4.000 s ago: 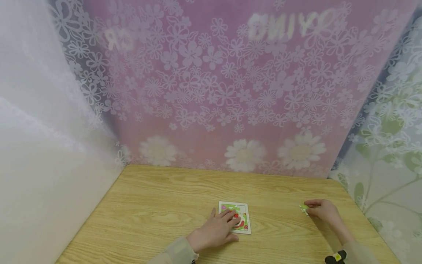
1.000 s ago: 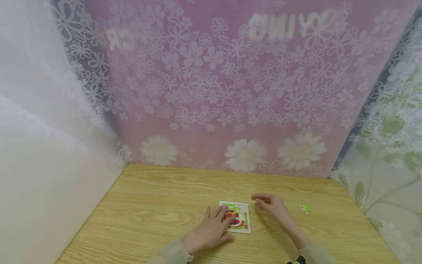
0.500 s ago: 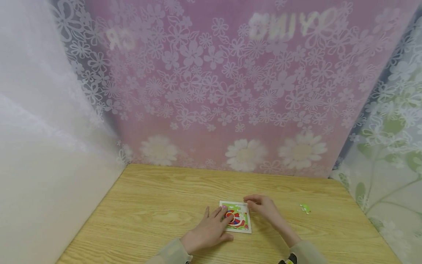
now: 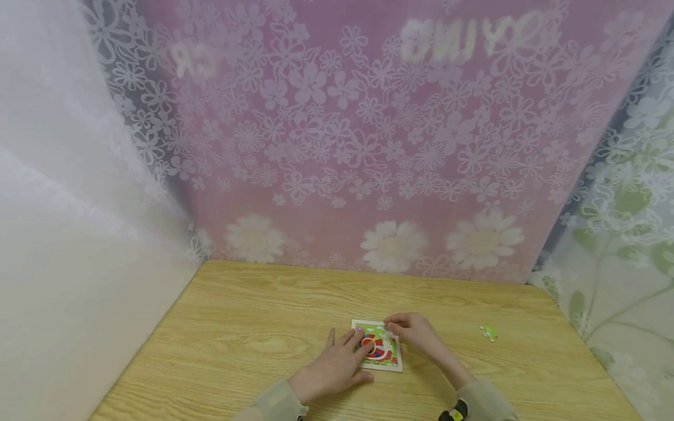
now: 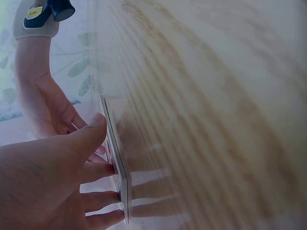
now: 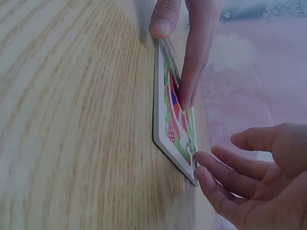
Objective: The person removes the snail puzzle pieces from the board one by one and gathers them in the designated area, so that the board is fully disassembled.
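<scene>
A square picture puzzle with a white frame (image 4: 389, 368) lies on the table, showing a red and blue round shape on green. My left hand (image 4: 333, 363) lies over its left part with fingers spread and straight, fingertips on the picture. At the upper right corner is my right hand (image 4: 416, 334); in the right wrist view its fingertips (image 6: 203, 160) touch or nearly touch that corner, thumb held apart. No piece shows between its fingers. A whitish patch (image 4: 388, 335) shows in the puzzle beside them. A green and white puzzle piece (image 4: 488, 333) lies off to the right.
The wood-grain table (image 4: 253, 316) runs back to a pink flowered curtain (image 4: 326, 234). A pale curtain (image 4: 95, 263) hangs along the left side and a leafy one (image 4: 626, 263) along the right.
My right hand has left the green and white piece at the right and moved left to the puzzle's upper right corner. My left hand stays on the puzzle, slightly shifted left.
</scene>
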`<state>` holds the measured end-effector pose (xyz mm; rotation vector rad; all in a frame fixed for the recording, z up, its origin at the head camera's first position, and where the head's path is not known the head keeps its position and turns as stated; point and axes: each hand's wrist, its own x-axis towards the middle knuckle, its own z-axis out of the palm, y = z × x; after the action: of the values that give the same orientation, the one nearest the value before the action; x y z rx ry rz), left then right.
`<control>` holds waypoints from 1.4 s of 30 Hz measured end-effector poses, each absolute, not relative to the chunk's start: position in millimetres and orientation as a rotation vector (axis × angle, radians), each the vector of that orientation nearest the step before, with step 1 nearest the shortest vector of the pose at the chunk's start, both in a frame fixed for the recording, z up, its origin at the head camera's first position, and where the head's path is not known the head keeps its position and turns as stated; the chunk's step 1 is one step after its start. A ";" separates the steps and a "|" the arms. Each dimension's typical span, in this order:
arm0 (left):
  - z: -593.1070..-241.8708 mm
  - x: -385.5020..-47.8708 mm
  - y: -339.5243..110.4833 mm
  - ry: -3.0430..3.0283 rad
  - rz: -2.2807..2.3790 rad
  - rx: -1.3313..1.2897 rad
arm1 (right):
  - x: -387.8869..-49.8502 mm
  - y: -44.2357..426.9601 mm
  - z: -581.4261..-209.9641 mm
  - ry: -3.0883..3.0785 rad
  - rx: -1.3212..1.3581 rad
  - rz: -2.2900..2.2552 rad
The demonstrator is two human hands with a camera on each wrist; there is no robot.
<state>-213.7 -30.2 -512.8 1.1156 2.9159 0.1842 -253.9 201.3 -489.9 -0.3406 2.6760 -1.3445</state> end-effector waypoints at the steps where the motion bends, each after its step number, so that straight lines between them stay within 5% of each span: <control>1: -512.3 -213.6 -29.9 2.914 0.185 1.115 | -254.0 200.4 -489.5 2.679 -0.336 -1.334; 42: -509.1 -213.3 -27.9 2.912 0.171 1.100 | -262.7 183.8 -499.9 2.795 -0.332 -1.183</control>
<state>-213.3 -27.9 -509.1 1.1000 2.9116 0.1714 -262.7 183.8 -499.9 -0.3319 2.7948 -1.1826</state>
